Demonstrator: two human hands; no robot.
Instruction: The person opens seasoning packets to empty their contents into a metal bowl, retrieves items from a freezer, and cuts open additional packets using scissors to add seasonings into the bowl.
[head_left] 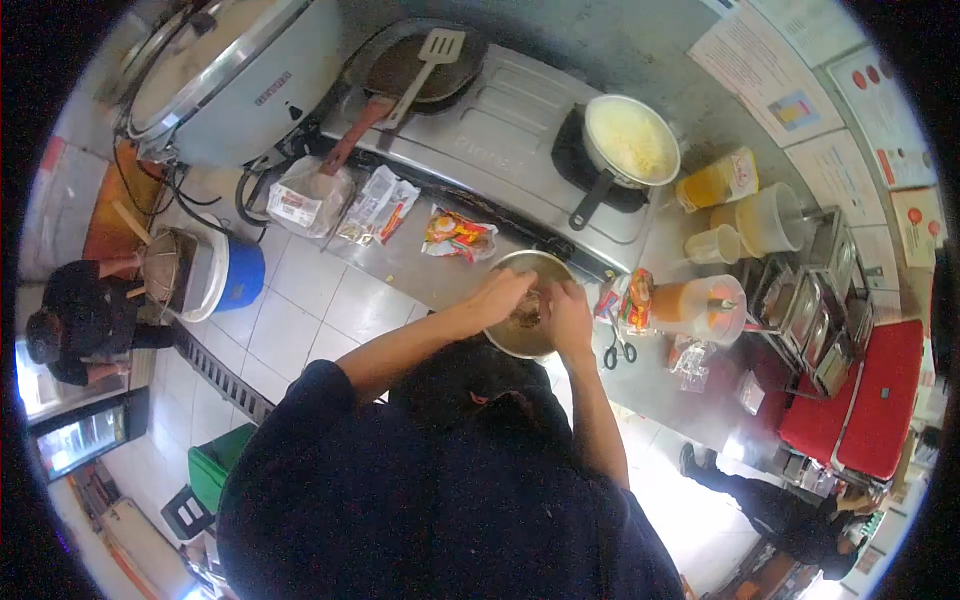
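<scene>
A metal bowl sits at the counter's front edge, close to my body. Clumps of dark brown food lie inside it; their exact kind is unclear. My left hand reaches over the bowl's left side, its fingers bent together down in the food. From the right rim, my right hand also dips in with curled fingers. Whatever the fingertips pinch is too small to make out. Left of the bowl lies a red and yellow food packet. Black-handled scissors rest to the right.
On the steel cooktop stand a saucepan of pale yellow food and a dark frying pan with a slotted spatula. A jug of orange sauce stands at right. Other people work at both sides.
</scene>
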